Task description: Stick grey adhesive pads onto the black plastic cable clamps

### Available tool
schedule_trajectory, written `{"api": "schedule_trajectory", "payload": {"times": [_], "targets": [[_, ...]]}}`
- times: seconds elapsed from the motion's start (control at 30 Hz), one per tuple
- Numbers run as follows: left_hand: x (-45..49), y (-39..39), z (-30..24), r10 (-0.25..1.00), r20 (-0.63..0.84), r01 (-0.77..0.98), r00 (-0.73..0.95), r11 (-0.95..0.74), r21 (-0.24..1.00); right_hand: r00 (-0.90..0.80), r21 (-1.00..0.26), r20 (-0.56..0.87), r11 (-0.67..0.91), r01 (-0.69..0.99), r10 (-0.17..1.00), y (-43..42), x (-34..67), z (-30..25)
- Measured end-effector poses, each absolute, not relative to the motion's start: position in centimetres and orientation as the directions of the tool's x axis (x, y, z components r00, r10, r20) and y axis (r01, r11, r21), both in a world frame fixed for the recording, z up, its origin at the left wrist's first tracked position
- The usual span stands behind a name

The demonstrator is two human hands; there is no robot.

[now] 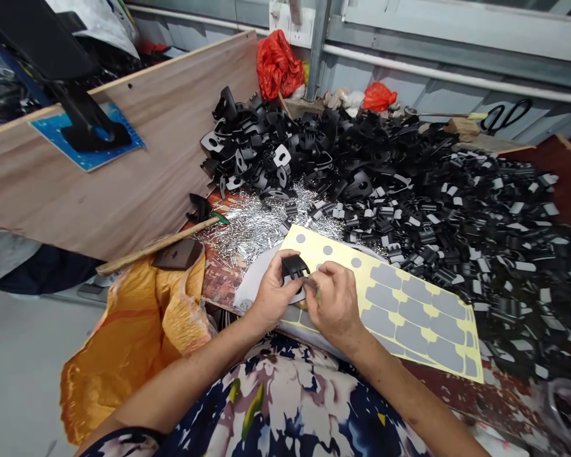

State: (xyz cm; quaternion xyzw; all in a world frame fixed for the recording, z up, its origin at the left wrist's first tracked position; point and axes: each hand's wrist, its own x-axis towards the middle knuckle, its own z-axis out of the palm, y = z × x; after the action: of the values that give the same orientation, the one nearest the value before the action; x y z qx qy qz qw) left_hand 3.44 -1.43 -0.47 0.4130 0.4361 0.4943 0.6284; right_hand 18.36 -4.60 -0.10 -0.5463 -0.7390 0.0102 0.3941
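Observation:
My left hand point(272, 293) is closed around a small black plastic clip part point(294, 265), thumb in front and fingers behind. Close beside it, my right hand point(334, 298) pinches a small dark grey piece point(309, 283) against the clip part's edge; its exact shape is mostly hidden by the fingers. Under both hands lies a yellow backing sheet point(476, 362) with rows of grey die-cut stickers point(383, 298) and a few round ones. A pale grey rounded board point(254, 289) shows beneath the sheet on the left.
Behind the hands lies a heap of silvery pins point(252, 228). Black plastic parts point(356, 139) pile up at the back, smaller grey-padded ones point(423, 238) to the right. A wooden stick point(157, 246) and orange sack point(118, 355) are left, below a wooden panel point(171, 114). Black-handled scissors point(507, 115) sit far right.

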Motion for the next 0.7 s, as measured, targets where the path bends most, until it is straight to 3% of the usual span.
{"api": "schedule_trajectory", "payload": {"times": [0.1,0.23,0.3,0.37,0.4,0.5,0.63,0.7], "targets": [[2.4,-1.6,-0.4,0.932,-0.262,-0.210,0.250,0.317,0.925,-0.075,-0.351,0.550,0.311,0.883,0.832,-5.1,21.2,-0.2],[-1.5,3.0,3.9,0.761,-0.403,-0.032,0.509,0.484,0.874,-0.214,-0.354,0.349,0.339,0.872,0.913,-6.2,27.4,-0.5],[-4.1,7.0,8.2,0.839,-0.282,-0.152,0.465,0.389,0.909,-0.303,-0.317,0.270,0.382,0.868,0.914,-6.9,30.0,-1.0],[-6.3,10.7,12.4,0.962,-0.034,-0.356,0.272,0.134,0.925,-0.370,-0.288,0.213,0.419,0.861,0.905,-7.6,31.1,-1.4],[-7.1,12.0,14.0,0.986,0.024,-0.365,0.165,0.038,0.930,-0.398,-0.295,0.188,0.438,0.849,0.898,-7.8,30.9,-1.6],[-7.0,13.0,14.7,0.996,0.082,-0.287,0.023,-0.072,0.955,-0.460,-0.389,0.147,0.478,0.787,0.876,-7.2,27.6,-2.3],[-3.3,9.6,8.4,0.992,0.033,-0.106,0.126,-0.020,0.994,-0.499,-0.529,0.201,0.522,0.669,0.843,-3.2,19.9,-3.3],[-1.5,7.5,5.1,0.977,0.065,0.059,0.204,-0.078,0.995,-0.452,-0.540,0.258,0.515,0.665,0.854,-1.0,16.6,-3.5]]}}
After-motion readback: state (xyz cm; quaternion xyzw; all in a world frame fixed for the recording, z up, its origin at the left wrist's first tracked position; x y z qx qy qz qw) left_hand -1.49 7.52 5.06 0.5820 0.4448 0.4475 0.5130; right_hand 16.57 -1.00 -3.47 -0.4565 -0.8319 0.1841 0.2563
